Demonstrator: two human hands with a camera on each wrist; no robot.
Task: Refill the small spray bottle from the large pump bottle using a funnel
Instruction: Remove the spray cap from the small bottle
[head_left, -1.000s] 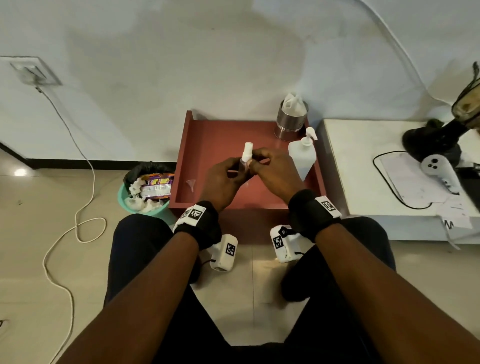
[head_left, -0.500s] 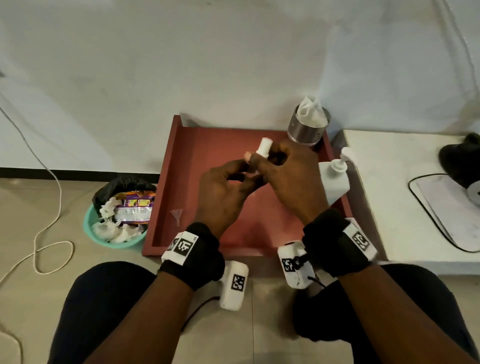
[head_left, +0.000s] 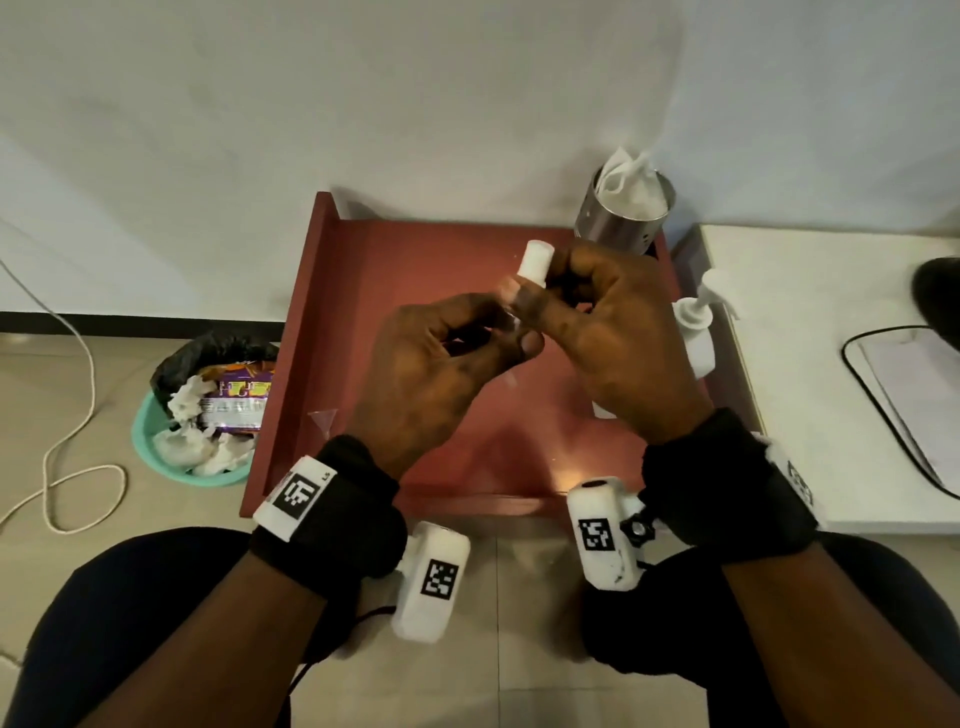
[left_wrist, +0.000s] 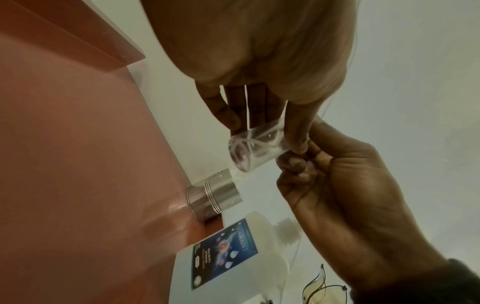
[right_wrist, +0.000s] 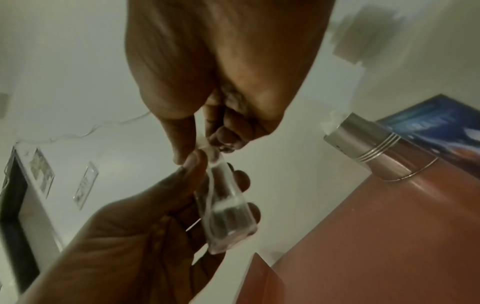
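Observation:
I hold the small clear spray bottle tilted in the air over the red tray. My left hand grips its body. My right hand pinches the white spray head at the bottle's top, and the fingertips close round the neck. A thin dip tube shows inside the bottle. The large white pump bottle stands at the tray's right edge behind my right hand, blue label facing in. The small clear funnel lies on the tray's left side.
A steel cup stuffed with tissue stands at the tray's back right corner. A green bin with rubbish sits on the floor to the left. A white table adjoins the tray on the right. A white cable lies on the floor.
Both hands, still holding the spray bottle, now sit higher and closer in the head view. The head camera has turned left and down. The grips look the same.

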